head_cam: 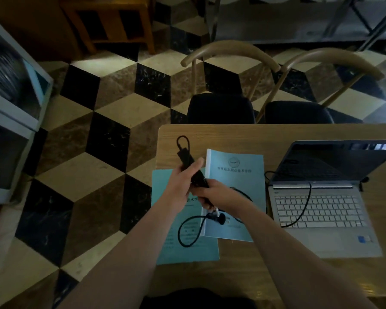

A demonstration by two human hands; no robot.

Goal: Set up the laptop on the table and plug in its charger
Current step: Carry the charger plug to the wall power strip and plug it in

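I see silver laptop point(319, 210) open on wooden surface point(232, 134), right of frame | both hands point(183, 186) gripping black oblong charger brick point(191, 168) | wall plug point(214, 217) dangling, unplugged

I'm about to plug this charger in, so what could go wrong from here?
The cable lies across the laptop keyboard; pulling the charger brick, gripped by both hands (left hand, right hand), may drag it over the keys. The dangling plug and its loop could shift the blue booklets.
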